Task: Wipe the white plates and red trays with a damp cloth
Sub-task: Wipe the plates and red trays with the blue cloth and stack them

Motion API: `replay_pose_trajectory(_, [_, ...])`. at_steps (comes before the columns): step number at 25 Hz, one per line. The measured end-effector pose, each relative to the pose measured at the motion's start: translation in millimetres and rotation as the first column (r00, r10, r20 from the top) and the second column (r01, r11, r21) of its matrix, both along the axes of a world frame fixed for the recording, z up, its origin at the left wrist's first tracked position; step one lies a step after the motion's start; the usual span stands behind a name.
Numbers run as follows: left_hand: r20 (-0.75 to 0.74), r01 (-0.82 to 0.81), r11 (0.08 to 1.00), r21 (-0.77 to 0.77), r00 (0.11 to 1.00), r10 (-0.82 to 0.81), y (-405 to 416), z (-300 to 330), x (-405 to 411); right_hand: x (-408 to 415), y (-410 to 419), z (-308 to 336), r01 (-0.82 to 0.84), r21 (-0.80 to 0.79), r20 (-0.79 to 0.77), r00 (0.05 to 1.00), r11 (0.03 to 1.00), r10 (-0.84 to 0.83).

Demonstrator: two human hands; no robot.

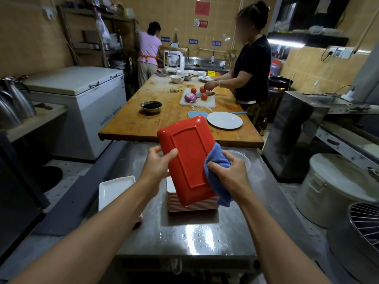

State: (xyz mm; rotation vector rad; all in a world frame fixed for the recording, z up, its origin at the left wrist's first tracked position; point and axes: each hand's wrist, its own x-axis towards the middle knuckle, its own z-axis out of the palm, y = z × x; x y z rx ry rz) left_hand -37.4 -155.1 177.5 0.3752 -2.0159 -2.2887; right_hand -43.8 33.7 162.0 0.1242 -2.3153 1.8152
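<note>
Water beads on the near edge of the grey steel counter (205, 238); on it sits a stack of red-rimmed rectangular trays (192, 206), beside a white rectangular plate (114, 189); above the stack, the left hand (158, 167) grips a red rectangular plastic tray (188, 158) underside-up, thumb curled over its edge; the right hand (229, 173) bunches a blue damp cloth (217, 175) against the tray's right rim, fingers curled round it; beyond, a round white plate (224, 120) rests on the wooden table (164, 119).

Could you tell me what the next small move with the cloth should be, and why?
Probably slide the blue cloth leftward across the red tray. The right hand grips it at the tray's right edge only, the left hand steadies the left edge, and the underside faces up.
</note>
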Motion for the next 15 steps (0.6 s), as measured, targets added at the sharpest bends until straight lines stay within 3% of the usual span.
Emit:
replay_pose_trajectory(3, [-0.164, -0.077, 0.9, -0.429, 0.986, 0.006, -15, 28, -19, 1, 9, 12, -0.128, 0.054, -0.038, 0.991, 0.99, 0.13])
replay_pose_trajectory(5, [-0.168, 0.007, 0.787, -0.617, 0.976, -0.141, -23, 49, -30, 1, 17, 21, -0.218, 0.112, -0.023, 0.975, 0.97, 0.221])
replay_pose_trajectory(6, [-0.097, 0.14, 0.771, -0.621, 0.963, -0.253, -27, 57, -33, 2, 22, 27, -0.259, 0.147, -0.007, 0.965, 0.955, 0.263])
replay_pose_trajectory(9, [0.073, 0.492, 0.751, -0.441, 0.853, -0.516, -36, 64, -33, 0, 32, 41, -0.303, 0.245, -0.003, 0.95, 0.921, 0.313])
replay_pose_trajectory(11, [0.048, 0.518, 0.785, -0.34, 0.843, -0.536, -36, 55, -29, -2, 34, 49, -0.29, 0.352, -0.027, 0.947, 0.89, 0.32])
replay_pose_trajectory(15, [-0.029, 0.402, 0.888, -0.221, 0.908, -0.418, -30, 42, -21, -11, 15, 50, -0.132, 0.608, -0.075, 0.972, 0.783, 0.222])
